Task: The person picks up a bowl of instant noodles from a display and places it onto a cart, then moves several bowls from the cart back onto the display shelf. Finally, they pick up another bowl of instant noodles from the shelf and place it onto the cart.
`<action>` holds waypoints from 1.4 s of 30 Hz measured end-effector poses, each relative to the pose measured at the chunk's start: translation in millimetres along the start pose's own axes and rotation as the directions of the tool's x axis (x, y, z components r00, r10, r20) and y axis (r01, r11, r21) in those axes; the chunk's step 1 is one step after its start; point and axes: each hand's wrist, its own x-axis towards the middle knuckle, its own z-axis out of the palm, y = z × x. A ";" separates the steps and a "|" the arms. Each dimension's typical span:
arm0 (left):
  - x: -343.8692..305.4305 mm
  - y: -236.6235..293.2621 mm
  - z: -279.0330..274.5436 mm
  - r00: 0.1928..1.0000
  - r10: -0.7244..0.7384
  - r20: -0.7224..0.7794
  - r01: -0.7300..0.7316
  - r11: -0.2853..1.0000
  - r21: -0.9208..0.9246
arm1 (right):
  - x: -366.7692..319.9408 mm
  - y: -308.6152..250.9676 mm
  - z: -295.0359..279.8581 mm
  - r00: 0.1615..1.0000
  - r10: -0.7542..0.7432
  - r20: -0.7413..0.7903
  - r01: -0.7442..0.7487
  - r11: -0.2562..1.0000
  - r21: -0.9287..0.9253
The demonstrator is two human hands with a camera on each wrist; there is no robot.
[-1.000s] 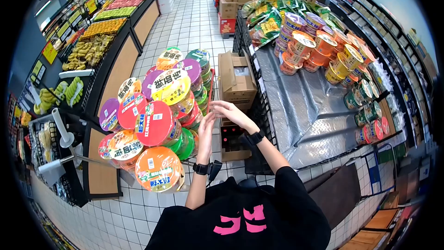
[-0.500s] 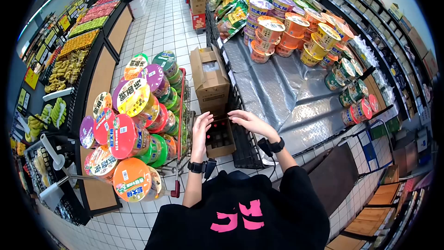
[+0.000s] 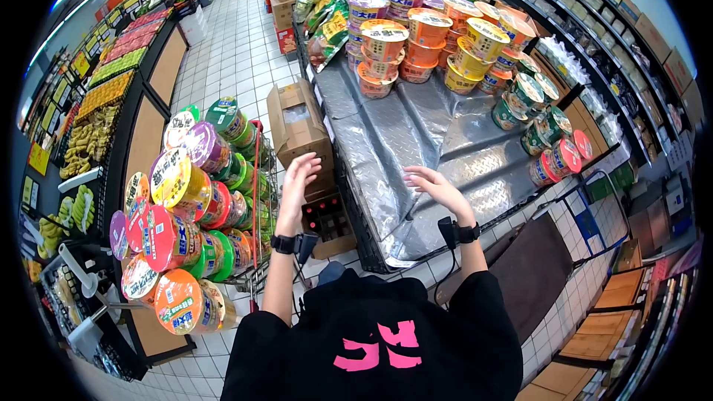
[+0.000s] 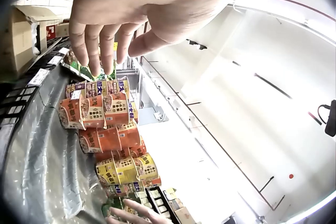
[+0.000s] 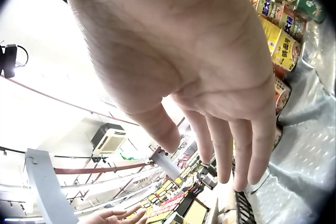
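Both hands are raised in front of the body and hold nothing. In the head view my left hand point(image 3: 295, 191) hangs over the gap between the shopping cart and the display, fingers loosely bent. My right hand point(image 3: 441, 191) reaches over the near part of the silver display surface point(image 3: 386, 156), fingers extended. Stacked instant noodle tubs point(image 3: 382, 41) in orange, yellow and purple stand at the display's back, with green tubs point(image 3: 523, 95) and red tubs point(image 3: 562, 156) along its right edge. More noodle tubs point(image 3: 172, 238) are piled high in the cart point(image 3: 258, 200) on the left.
An open cardboard box point(image 3: 301, 122) stands between cart and display, with a box of dark bottles point(image 3: 327, 226) nearer me. Green bags point(image 3: 327, 30) lie at the display's far left corner. A flat trolley point(image 3: 512, 275) is at the right; fruit stands point(image 3: 111, 122) line the left.
The view has swung right, so the cart now sits further left and more of the display is in front. My hands have spread apart, the right one now over the display.
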 end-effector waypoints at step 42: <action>456.8 -19.2 7.9 0.931 -0.176 0.320 0.085 0.956 0.279 | 307.4 -55.9 -151.4 0.925 0.076 -0.372 -0.053 0.996 0.072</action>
